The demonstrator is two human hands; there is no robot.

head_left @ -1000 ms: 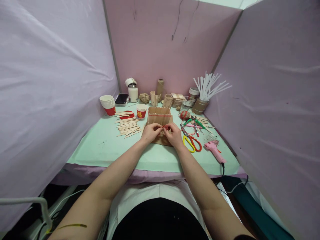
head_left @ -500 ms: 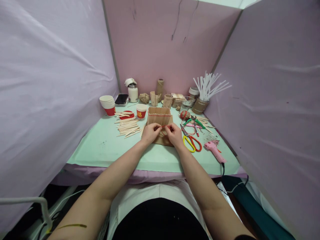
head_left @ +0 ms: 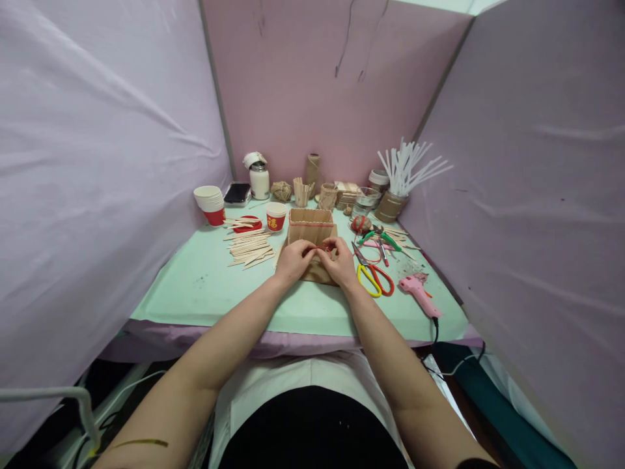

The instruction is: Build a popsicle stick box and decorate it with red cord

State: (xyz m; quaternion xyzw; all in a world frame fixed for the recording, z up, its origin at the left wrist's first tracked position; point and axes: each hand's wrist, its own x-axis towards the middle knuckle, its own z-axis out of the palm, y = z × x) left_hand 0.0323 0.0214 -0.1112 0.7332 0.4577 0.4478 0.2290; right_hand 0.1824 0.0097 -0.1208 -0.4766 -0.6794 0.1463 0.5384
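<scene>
My left hand pinches a thin red string in front of a small wooden box. Close by on the right, my right hand has its thumb and fingers closed on the same string. The box has a scalloped top with a red line along its rim and stands on a brown board. My fingers cover part of the board and the box's lower front. A ball of red and brown twine lies to the right, with a red strand looping from it.
Scissors, green-handled pliers and a pink glue gun lie right of my hands. Wooden sticks and a red paper cup are on the left. Along the back stand jars, twine and a pot of white sticks.
My right hand's fingers have shifted slightly, the thumb reaching left toward my left hand on the string. The left hand and the box stay nearly in place.
</scene>
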